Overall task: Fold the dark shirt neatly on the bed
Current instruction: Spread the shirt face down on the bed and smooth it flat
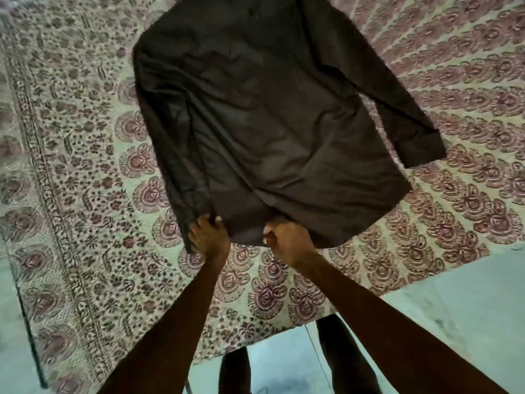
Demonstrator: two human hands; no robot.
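Dark shirt point(255, 123) lies spread on the bed point(85, 172), filling the centre and upper half of the frame, collar end toward the top edge, hem point(326, 231) toward the bottom. Fabric mostly flat, with soft creases across the body.

Right-of-frame sleeve point(397, 95) runs out diagonally from the body, its cuff point(423, 149) resting on the bedspread point(454, 66) at middle right. The other sleeve lies along the shirt's left edge, reaching down to the hem (where exactly it ends is hard to make out in the blur).

Left hand point(208, 234) at lower centre: fingers point(203, 221) curled over the hem's left corner, pinching cloth there together with the sleeve end.

Right hand point(284, 241) just beside it, toward the right: fingers point(270, 237) closed into a fist round a bunch of hem, the fabric puckering above the knuckles.

Both forearms reach up from the bottom edge.

Bedspread is pale with a dark red floral print and a banded border along the left of the frame.

Pale floor point(454, 308) at lower right; the person's legs point(341, 351) show at bottom centre, below the bed's edge
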